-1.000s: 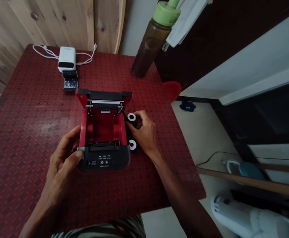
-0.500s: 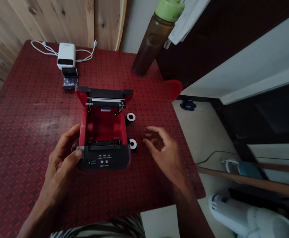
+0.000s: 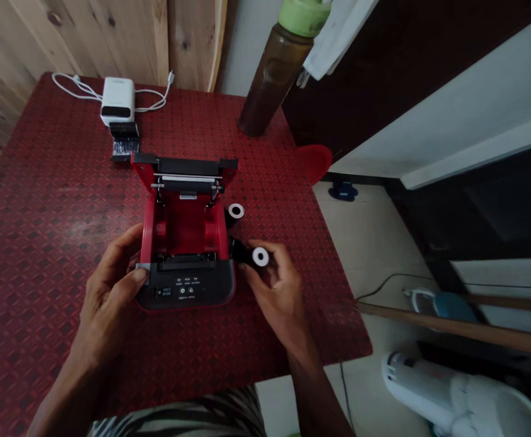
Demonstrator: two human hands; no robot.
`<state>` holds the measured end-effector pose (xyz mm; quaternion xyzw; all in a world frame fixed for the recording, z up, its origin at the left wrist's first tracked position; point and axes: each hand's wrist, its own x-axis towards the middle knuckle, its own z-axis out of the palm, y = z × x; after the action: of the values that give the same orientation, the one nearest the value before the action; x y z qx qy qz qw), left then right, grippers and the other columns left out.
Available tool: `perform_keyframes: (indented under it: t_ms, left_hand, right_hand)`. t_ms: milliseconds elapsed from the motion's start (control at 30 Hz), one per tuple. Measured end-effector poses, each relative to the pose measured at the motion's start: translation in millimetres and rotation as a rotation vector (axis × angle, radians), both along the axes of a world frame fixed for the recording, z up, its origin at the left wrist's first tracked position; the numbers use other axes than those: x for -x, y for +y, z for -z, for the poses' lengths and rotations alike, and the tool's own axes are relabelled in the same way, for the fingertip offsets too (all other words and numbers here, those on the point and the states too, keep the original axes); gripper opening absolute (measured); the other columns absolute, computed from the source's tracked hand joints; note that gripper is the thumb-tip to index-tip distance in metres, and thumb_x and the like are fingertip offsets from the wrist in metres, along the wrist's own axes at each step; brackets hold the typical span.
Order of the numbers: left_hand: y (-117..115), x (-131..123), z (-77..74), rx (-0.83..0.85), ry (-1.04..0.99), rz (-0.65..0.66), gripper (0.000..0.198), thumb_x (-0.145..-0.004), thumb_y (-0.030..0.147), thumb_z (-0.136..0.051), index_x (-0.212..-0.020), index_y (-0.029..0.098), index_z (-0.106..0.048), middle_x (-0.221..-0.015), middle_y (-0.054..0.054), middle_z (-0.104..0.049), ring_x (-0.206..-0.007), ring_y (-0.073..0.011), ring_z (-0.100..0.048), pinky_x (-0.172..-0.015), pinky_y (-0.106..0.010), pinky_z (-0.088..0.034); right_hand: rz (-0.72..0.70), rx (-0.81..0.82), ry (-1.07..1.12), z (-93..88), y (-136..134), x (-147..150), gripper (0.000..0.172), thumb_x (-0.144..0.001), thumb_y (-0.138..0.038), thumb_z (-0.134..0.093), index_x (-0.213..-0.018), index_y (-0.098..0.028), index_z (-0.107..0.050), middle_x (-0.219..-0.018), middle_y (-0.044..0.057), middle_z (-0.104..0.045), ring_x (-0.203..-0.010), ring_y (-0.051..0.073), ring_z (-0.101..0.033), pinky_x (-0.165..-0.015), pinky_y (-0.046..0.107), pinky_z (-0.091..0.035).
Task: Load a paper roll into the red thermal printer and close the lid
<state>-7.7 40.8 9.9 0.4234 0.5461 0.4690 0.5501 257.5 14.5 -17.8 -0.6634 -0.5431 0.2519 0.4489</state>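
Observation:
A red and black label printer [image 3: 186, 285] rests on the table with its lid raised and its red inner bay bare. My left hand [image 3: 113, 279] holds it by the left side, thumb on the front left corner and fingers along the outer wall. On the printer's right, my right hand [image 3: 278, 282] is closed around a small black roll [image 3: 242, 252] with a white ring at its end, thumb below and fingers above. Just behind it lies a second such roll [image 3: 235, 211], close to the printer's right wall.
The table [image 3: 65, 291] has a red patterned top. A white power bank [image 3: 118, 100] with a white cable and a small black-and-silver piece [image 3: 124, 145] lie at the back left. Farther back stands a dark bottle [image 3: 267, 82] with a green lid. A red stool [image 3: 315, 162] shows beyond the right edge.
My right hand has moved left to the nearer roll and closed on it; that roll is shifted and turned slightly. My left hand stays on the printer. The whole view has shifted a little.

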Motion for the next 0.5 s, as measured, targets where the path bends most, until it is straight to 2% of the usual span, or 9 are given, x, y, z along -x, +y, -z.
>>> perform_keyframes:
  t_ms: [67, 167, 267, 367, 500]
  left_hand:
    - [-0.5, 0.3, 1.4, 0.0, -0.003, -0.006, 0.055, -0.099, 0.051, -0.083, -0.152, 0.043, -0.076, -0.152, 0.002, -0.078, -0.149, -0.0366, -0.066, -0.123, -0.045, -0.056]
    - [-1.9, -1.2, 0.7, 0.003, -0.024, -0.015, 0.053, -0.1, 0.048, -0.081, -0.152, 0.043, -0.076, -0.154, 0.003, -0.077, -0.148, -0.0358, -0.068, -0.121, -0.043, -0.057]
    - [-2.7, -4.6, -5.0, 0.022, -0.019, -0.016, 0.053, -0.1, 0.05, -0.081, -0.152, 0.042, -0.076, -0.158, 0.001, -0.075, -0.147, -0.0365, -0.069, -0.112, -0.042, -0.062]
    - [-1.8, -6.6, -10.4, 0.031, -0.01, -0.012, 0.055, -0.1, 0.052, -0.08, -0.153, 0.039, -0.075, -0.16, -0.001, -0.074, -0.147, -0.0384, -0.069, -0.11, -0.045, -0.063]
    - [0.2, -4.8, -11.1, 0.016, -0.025, 0.038, 0.058, -0.101, 0.052, -0.078, -0.156, 0.034, -0.071, -0.162, -0.006, -0.072, -0.15, -0.0401, -0.067, -0.113, -0.049, -0.062]
  right_hand:
    - [-0.007, 0.015, 0.127, -13.4, -6.4, -9.3, 0.028, -0.099, -0.028, -0.076, -0.126, -0.03, -0.072, -0.124, 0.006, -0.083, -0.112, 0.024, -0.083, -0.097, 0.043, -0.07]
    - [-0.092, -0.001, 0.237, -38.4, -13.3, -21.0, 0.025, -0.099, -0.026, -0.079, -0.123, -0.032, -0.075, -0.124, 0.004, -0.083, -0.116, 0.022, -0.082, -0.1, 0.04, -0.069]
    - [-0.212, -0.03, 0.262, -62.5, -10.2, -25.4, 0.026, -0.101, -0.029, -0.078, -0.126, -0.033, -0.075, -0.119, 0.004, -0.082, -0.111, 0.024, -0.082, -0.094, 0.039, -0.071]
    - [-0.308, -0.054, 0.119, -84.2, 5.3, -19.0, 0.029, -0.103, -0.029, -0.078, -0.132, -0.035, -0.076, -0.119, 0.003, -0.08, -0.106, 0.023, -0.081, -0.087, 0.037, -0.07]
    - [-0.447, -0.14, -0.261, -104.0, 32.2, 4.8, 0.031, -0.105, -0.023, -0.078, -0.135, -0.033, -0.076, -0.122, 0.003, -0.082, -0.108, 0.024, -0.08, -0.095, 0.042, -0.069]
